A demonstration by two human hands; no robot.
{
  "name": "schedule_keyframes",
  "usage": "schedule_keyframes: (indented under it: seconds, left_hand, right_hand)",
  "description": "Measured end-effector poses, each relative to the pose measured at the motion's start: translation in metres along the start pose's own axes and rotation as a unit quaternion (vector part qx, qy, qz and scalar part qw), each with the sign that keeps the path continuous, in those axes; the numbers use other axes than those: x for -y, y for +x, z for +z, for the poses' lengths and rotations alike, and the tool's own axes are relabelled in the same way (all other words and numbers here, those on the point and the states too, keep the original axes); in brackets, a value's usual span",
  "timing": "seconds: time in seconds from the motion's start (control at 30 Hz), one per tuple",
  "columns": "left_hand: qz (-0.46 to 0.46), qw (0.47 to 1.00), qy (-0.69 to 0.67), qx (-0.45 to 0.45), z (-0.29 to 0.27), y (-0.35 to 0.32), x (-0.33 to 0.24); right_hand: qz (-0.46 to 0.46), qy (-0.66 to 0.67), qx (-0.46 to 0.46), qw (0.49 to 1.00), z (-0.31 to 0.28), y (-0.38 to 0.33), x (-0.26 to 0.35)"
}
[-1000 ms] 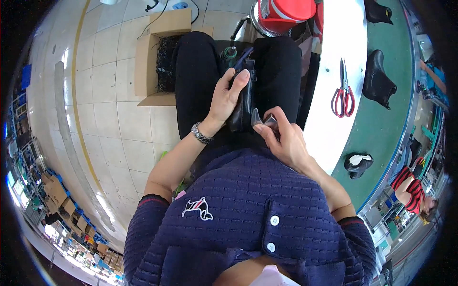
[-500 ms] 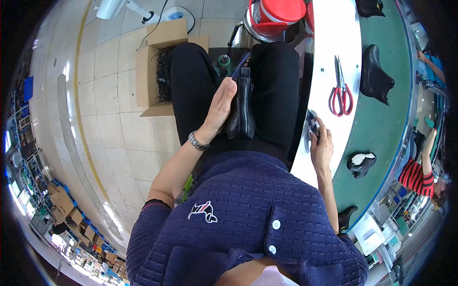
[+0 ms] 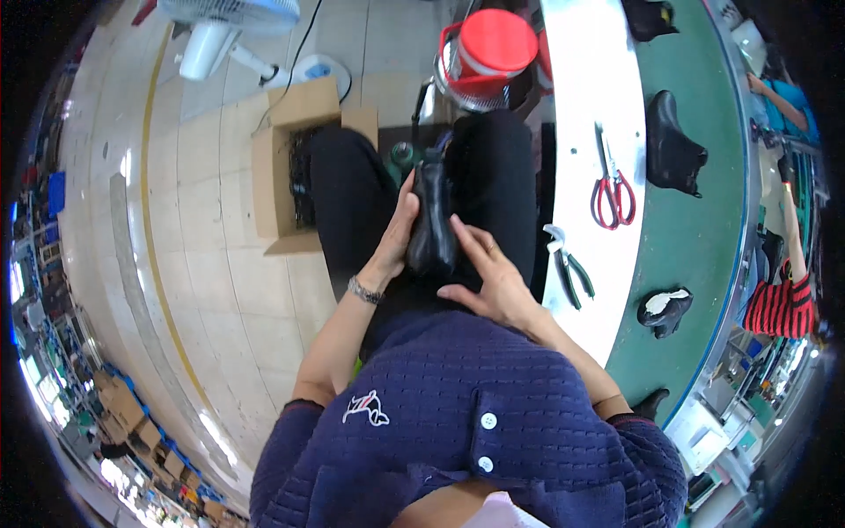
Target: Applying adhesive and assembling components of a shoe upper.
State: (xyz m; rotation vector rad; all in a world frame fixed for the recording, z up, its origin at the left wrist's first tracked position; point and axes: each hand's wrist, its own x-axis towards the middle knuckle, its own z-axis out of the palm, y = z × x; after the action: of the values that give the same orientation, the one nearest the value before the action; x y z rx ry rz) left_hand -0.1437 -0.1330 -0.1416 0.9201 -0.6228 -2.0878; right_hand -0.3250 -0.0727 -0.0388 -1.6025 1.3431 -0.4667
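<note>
A black leather boot (image 3: 431, 231) stands over my lap, its rounded toe toward me. Around its left side wraps my left hand (image 3: 398, 233), closed on it. My right hand (image 3: 495, 277) is at the boot's right side, near the toe. Its fingers are apart, and the index fingertip is at the leather; whether it touches I cannot tell. On the white bench just right of that hand lie pincers (image 3: 570, 266) with grey jaws and dark green handles. Farther up the bench rest scissors (image 3: 613, 195) with red handles.
A green conveyor belt (image 3: 616, 339) runs beyond the bench, bearing a black boot (image 3: 673, 145) and a shoe with white stuffing (image 3: 665, 308). An open carton (image 3: 268, 189) stands left of my legs. Ahead are a red-lidded bucket (image 3: 497, 44) and a fan (image 3: 207, 48). Co-workers sit at far right.
My right hand has left the pincers on the bench and come over to the boot. The boot has turned in my left hand, showing more of its toe. My view has shifted slightly.
</note>
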Motion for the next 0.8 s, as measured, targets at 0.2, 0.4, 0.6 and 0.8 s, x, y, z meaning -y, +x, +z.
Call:
schedule_keyframes:
  seconds: [0.2, 0.4, 0.6, 0.8]
  left_hand:
    - [-0.055, 0.98, -0.161, 0.1, 0.036, 0.018, -0.057]
    - [-0.092, 0.944, -0.206, 0.242, 0.115, 0.051, -0.081]
    - [-0.177, 0.975, 0.005, 0.138, 0.174, 0.065, -0.054]
    - [-0.168, 0.973, 0.048, 0.148, 0.128, 0.061, -0.049]
  right_hand:
    - [-0.137, 0.009, -0.043, 0.99, -0.033, 0.013, -0.007]
    - [-0.027, 0.265, -0.138, 0.954, -0.075, -0.033, -0.015]
    - [0.002, 0.309, -0.509, 0.803, -0.102, -0.096, -0.037]
    - [0.14, 0.071, -0.744, 0.65, -0.168, -0.156, -0.083]
